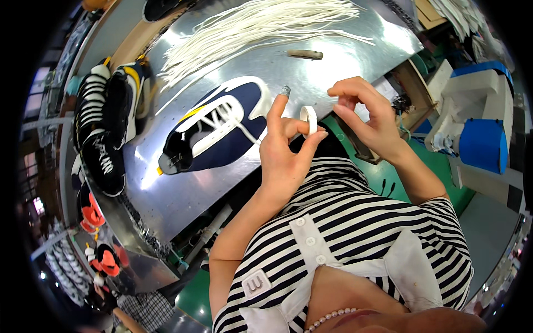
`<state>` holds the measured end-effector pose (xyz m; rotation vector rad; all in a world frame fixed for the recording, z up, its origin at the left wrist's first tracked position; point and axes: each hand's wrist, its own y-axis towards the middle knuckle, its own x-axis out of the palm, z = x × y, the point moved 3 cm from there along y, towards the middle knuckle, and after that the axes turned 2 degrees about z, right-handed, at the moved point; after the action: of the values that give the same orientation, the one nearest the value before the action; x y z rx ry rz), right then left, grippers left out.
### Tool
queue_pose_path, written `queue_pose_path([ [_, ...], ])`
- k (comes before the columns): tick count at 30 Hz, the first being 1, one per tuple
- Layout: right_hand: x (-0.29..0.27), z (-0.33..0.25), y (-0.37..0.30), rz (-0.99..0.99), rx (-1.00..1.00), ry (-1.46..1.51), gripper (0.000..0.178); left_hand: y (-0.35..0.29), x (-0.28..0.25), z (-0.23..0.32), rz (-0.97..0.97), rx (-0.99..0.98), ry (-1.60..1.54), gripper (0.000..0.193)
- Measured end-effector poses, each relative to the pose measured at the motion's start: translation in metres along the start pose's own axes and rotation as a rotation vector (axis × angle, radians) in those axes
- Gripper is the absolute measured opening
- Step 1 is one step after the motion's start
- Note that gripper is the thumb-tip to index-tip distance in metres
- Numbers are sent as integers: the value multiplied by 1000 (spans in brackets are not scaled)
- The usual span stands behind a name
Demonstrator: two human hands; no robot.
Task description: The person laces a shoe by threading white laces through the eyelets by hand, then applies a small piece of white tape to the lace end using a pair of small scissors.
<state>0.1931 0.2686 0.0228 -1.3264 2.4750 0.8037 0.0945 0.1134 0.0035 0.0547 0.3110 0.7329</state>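
My left hand (286, 150) pinches a narrow roll of white tape (308, 120) between the thumb and a bent finger. Its raised index finger has a grey wrapping (285, 90) on the tip. To the right of the roll, my right hand (366, 111) is held up with thumb and index finger apart and the other fingers curled; I see nothing in it. Just left of my left hand, a navy and white sneaker (222, 158) lies on the metal table (161, 202), its white lace partly threaded and one end trailing toward my wrist.
A long bundle of white laces (250, 30) spreads across the table's far side. Near it lies a tool with a worn handle (305, 54). Dark sneakers (102, 158) line a rack on the left. A grey and blue machine (483, 144) stands at right. Another person (147, 311) is at lower left.
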Motion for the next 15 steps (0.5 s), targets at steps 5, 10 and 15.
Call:
queue_pose_path([
  [5, 25, -17, -3, -84, -25, 65, 21, -7, -6, 4, 44, 62, 95, 80],
  [10, 22, -15, -3, -77, -251, -140, 15, -8, -7, 1, -42, 105, 122, 85],
  [15, 20, -9, -7, -100, -113, -108, 9, -12, -10, -12, -133, -263, -194, 94],
])
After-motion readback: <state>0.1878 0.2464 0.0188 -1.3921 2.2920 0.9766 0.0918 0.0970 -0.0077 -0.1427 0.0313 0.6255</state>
